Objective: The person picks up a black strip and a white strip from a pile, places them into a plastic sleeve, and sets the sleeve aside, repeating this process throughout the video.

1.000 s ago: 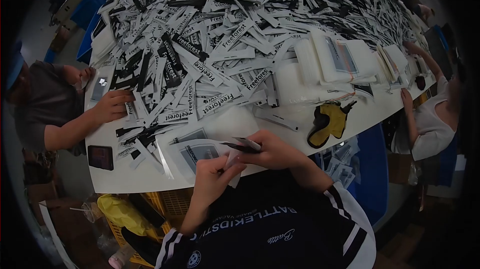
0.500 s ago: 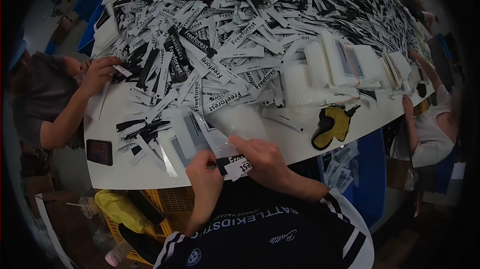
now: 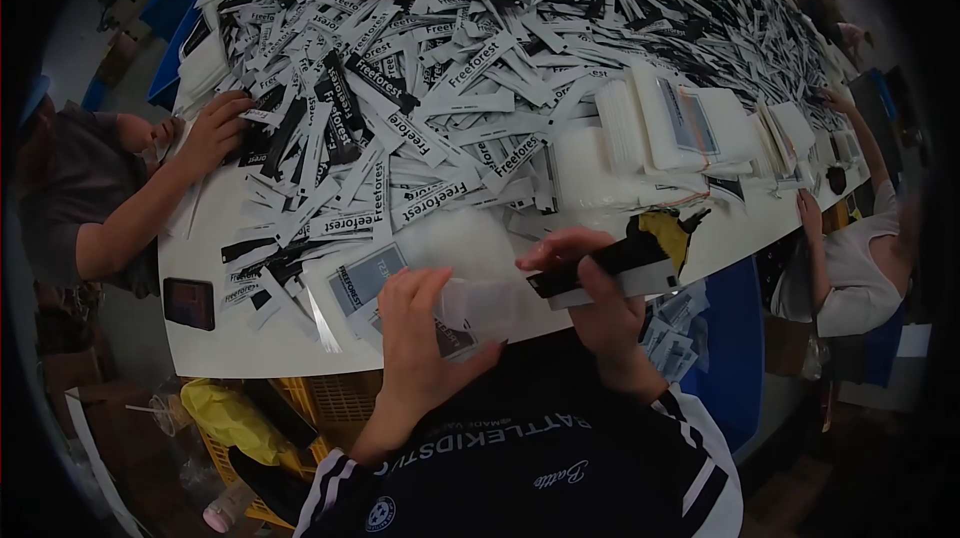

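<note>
My left hand (image 3: 412, 333) grips a translucent plastic bag (image 3: 485, 306) with a dark printed panel, just above the table's near edge. To its right, my right hand (image 3: 605, 303) holds a black stick packet (image 3: 600, 266) on top of a white one (image 3: 590, 295), between thumb and palm. Under and behind my left hand lie more bags with a grey printed label (image 3: 370, 276). Beyond both hands spreads a large heap of black and white stick packets (image 3: 480, 63), many printed "Freeforest".
Stacked bags (image 3: 690, 128) and a yellow-and-black item (image 3: 672, 236) lie to the right. A phone (image 3: 188, 304) rests near the left edge. A blue bin (image 3: 735, 358) with filled bags stands below the table. Co-workers sit left (image 3: 110, 188) and right (image 3: 870, 258).
My hands were close together on packets and a clear piece; now they are apart. My right hand has moved right with the packets, and my left hand is on a bag.
</note>
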The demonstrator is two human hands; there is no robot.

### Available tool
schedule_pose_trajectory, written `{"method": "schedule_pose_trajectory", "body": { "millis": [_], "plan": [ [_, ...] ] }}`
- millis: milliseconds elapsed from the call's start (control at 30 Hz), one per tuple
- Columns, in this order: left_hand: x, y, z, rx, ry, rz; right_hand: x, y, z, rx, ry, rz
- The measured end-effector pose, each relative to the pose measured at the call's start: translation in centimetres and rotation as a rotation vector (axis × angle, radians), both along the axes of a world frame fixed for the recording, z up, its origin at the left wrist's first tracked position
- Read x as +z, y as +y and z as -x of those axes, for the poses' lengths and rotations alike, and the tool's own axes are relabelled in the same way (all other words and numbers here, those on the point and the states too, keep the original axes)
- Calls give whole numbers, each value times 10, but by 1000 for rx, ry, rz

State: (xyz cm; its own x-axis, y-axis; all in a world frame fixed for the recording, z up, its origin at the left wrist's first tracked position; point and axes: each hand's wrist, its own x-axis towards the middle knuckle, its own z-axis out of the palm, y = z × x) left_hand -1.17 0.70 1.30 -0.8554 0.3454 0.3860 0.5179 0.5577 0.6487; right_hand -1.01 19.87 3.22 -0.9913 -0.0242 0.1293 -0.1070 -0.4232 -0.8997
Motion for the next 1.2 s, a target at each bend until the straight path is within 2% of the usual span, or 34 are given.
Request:
{"method": "schedule_pose_trajectory", "body": {
  "millis": [33,100,133,200,233,267,333,367,433,467,500,567,600,667,700,767,867,967,1033,1100,1133,1167,1200],
  "plan": [
    [0,2,0,0,-2,-2,5,-4,0,0,-2,-2],
    [0,9,0,-49,-150,-52,9,-12,4,42,98,334],
    [0,11,-1,-50,-147,-51,6,-14,7,41,101,335],
    [-1,13,-4,-103,-45,-214,-2,-20,11,152,176,-124],
    [-2,12,-4,-102,-43,-211,-1,-23,10,219,117,-250],
    [-3,11,-3,-55,-19,-139,-2,-25,8,222,119,-248],
    [0,6,-2,-8,7,-62,-3,-27,4,79,11,-177],
    [4,3,-1,-16,-59,4,-1,-22,5,80,13,-175],
    [6,2,-2,-25,-133,69,2,-4,5,-136,258,-731],
    [5,3,-3,-36,-134,47,-4,-6,11,-230,460,-954],
    [4,3,-3,-50,-132,26,-2,-7,9,-233,457,-958],
    [6,3,-3,-60,-124,48,5,-8,4,223,-2,-761],
    [7,2,-2,-61,-118,74,4,-6,5,221,0,-765],
    [9,-2,-2,-84,-131,59,0,5,11,360,-66,-500],
    [9,-3,-3,-110,-149,48,-1,9,13,368,-67,-499],
    [11,-3,-5,-117,-146,75,-4,13,17,606,-96,-649],
    [13,-2,-5,-161,-131,93,-7,14,24,700,-118,-621],
    [9,0,-8,-204,-83,111,-40,8,26,696,-84,-640],
    [12,0,-9,-226,-44,143,-33,-4,26,660,-123,-667],
    [22,-1,-7,-96,-182,-18,-31,-4,27,620,-156,-697],
    [19,-9,-5,-96,-182,-16,-32,0,27,613,-215,-524],
    [13,-23,-2,-25,-377,-123,-33,2,26,606,-272,-352],
    [9,-31,-1,48,-569,-232,-29,-1,24,612,-270,-354]
  ]
}}
